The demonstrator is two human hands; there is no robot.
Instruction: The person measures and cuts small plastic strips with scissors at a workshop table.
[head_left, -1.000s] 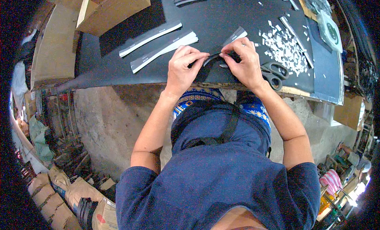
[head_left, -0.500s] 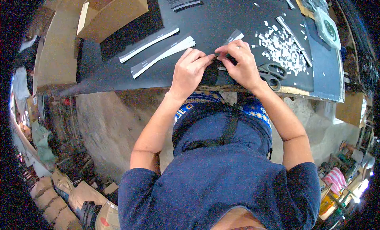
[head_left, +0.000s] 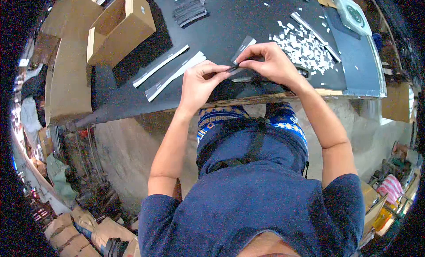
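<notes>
My left hand [head_left: 198,82] pinches one end of a small dark strip [head_left: 233,69] between thumb and fingertips. The other end is pinched by my right hand [head_left: 271,62], so the strip spans the short gap between them. A flat dark-and-white strip [head_left: 246,45] lies on the table just beyond my right fingers. Beneath my right hand are scissors; one black handle loop [head_left: 303,73] shows, the rest being mostly covered. Left of my hands, a fanned bunch of white-and-dark strips [head_left: 175,76] lies beside another long strip [head_left: 160,66].
Many small white cut pieces [head_left: 305,49] are heaped to the right, with a long white strip [head_left: 316,37] along them. A stack of dark strips [head_left: 190,10] lies at the back. An open cardboard box [head_left: 121,29] stands left; a clear plastic package [head_left: 353,14] sits back right.
The view has tilted and shifted. My fingertips have moved slightly apart, and more of the dark strip shows between them. My right hand now covers more of the scissors.
</notes>
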